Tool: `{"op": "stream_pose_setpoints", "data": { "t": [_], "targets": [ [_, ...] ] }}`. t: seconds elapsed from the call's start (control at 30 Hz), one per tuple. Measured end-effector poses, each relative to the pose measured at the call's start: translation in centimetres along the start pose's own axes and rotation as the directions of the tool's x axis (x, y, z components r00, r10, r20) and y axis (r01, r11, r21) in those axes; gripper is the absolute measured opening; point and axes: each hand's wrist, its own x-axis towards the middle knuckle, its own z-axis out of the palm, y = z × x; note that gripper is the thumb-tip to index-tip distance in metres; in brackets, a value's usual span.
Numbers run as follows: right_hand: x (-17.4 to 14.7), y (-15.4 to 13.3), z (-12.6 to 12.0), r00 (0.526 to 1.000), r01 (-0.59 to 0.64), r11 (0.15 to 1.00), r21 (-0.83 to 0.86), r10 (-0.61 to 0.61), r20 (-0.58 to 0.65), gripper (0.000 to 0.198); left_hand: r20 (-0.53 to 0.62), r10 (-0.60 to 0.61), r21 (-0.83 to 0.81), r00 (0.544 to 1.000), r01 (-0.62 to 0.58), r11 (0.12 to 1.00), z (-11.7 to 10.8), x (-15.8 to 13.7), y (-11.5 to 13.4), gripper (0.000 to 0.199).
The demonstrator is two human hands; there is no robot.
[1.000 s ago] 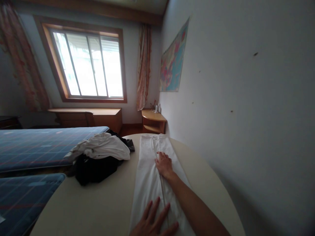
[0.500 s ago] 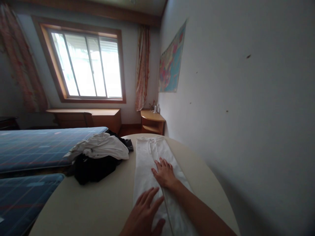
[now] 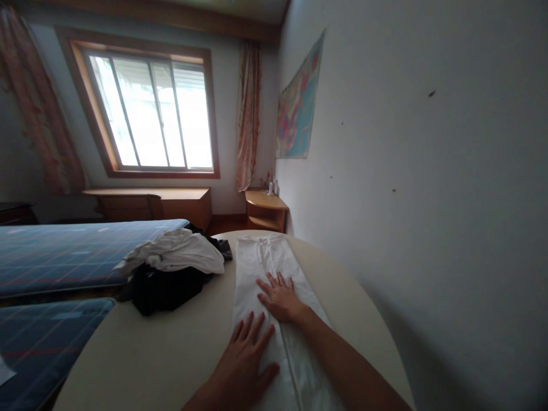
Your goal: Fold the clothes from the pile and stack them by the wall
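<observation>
We saw the right hand (image 3: 282, 301) palm down on the middle of a long white garment (image 3: 252, 277), its fingers fanned apart and closed on nothing. Nearer to us, the left hand (image 3: 246, 355) was also palm down and opened wide, thumb well out from the fingers, over the left part of the cloth; it had hold of nothing either. Between and beyond the hands we saw the garment stretched lengthwise, a seam running down it and its far end close to the far rim of a round, pale table (image 3: 158, 354). To its left, apart from it, we found a crumpled white cloth (image 3: 184, 251) heaped over a black cloth (image 3: 169, 288) at the table's edge. Past these lay an upper blue plaid mattress (image 3: 81, 251) and, lower and nearer, a second blue plaid mattress (image 3: 47, 342). Farther off we made out a wooden desk (image 3: 188, 197) below a bright window (image 3: 156, 114), a corner shelf unit (image 3: 268, 201) and, on the right wall, a colourful map (image 3: 299, 108).
</observation>
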Motion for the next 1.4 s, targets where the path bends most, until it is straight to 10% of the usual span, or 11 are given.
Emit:
{"op": "stream_pose_setpoints", "data": {
  "t": [0.23, 0.57, 1.03, 1.2, 1.4],
  "targets": [
    [4.3, 0.5, 0.2, 0.994, -0.09, 0.996, -0.003, 0.089, -0.068, 0.056, -0.192, -0.016, 0.066, 0.981, 0.029, 0.997, 0.6, 0.2, -1.8, 0.063],
    [5.9, 0.5, -0.2, 0.952, -0.062, 0.995, 0.08, 0.083, -0.295, 0.052, -0.082, -0.074, 0.063, 0.994, 0.079, 0.995, -0.1, 0.1, -2.8, 0.061],
    [-14.3, 0.0, 2.2, 0.956, 0.288, 0.957, -0.022, -0.289, -0.054, 0.063, 0.026, 0.286, 0.097, 0.958, -0.287, 0.953, 0.2, -3.4, -0.2, 0.083],
    [-18.7, 1.2, 3.6, 0.849, 0.495, 0.856, -0.151, -0.514, -0.127, 0.076, 0.026, 0.401, 0.26, 0.916, -0.394, 0.882, 3.2, -4.6, -0.5, 0.077],
    [-19.9, 2.4, 6.2, 0.684, 0.539, 0.7, -0.469, -0.689, -0.242, 0.061, -0.186, 0.648, 0.432, 0.739, -0.531, 0.73, 4.6, -7.1, -0.7, 0.042]
  ]
}}
